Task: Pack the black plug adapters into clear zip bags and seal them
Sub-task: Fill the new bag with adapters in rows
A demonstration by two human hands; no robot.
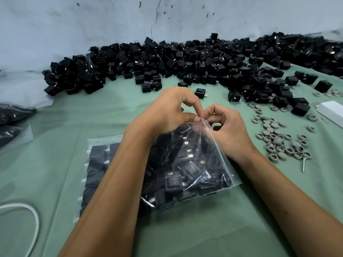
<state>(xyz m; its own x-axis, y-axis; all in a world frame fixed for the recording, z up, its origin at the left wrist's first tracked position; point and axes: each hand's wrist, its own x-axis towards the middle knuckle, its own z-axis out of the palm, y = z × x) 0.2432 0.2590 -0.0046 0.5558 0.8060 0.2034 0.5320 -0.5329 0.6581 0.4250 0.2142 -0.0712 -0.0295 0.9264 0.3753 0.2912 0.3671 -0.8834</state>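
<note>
The filled zip bag lies at the centre of the green table cover, packed with black plug adapters. Its zip edge runs from about 12 o'clock down toward 4 o'clock. Both hands meet at the upper end of that edge.

Hand state: the left hand has its fingers curled, with thumb and forefinger pinching the zip strip at the top corner. The right hand pinches the same strip just beside it, its remaining fingers curled under. Neither hand holds anything else.

Judged step: sealing the bag, starting at the top corner.

Procedure for a sound seal:
1. Align the two zip tracks before pressing — a misaligned start is likely to leave a gap.
2. Anchor the corner with the left hand; run the right-hand pinch along the strip toward 4 o'clock.
3. Keep adapter prongs clear of the strip, as the bag looks full near its mouth.
4. Press out trapped air before closing the last section.

A second packed bag lies at 9 o'clock, partly under the left forearm. The loose adapter pile spans 10 to 2 o'clock along the wall. Grey caps are scattered at 3 o'clock.
</note>
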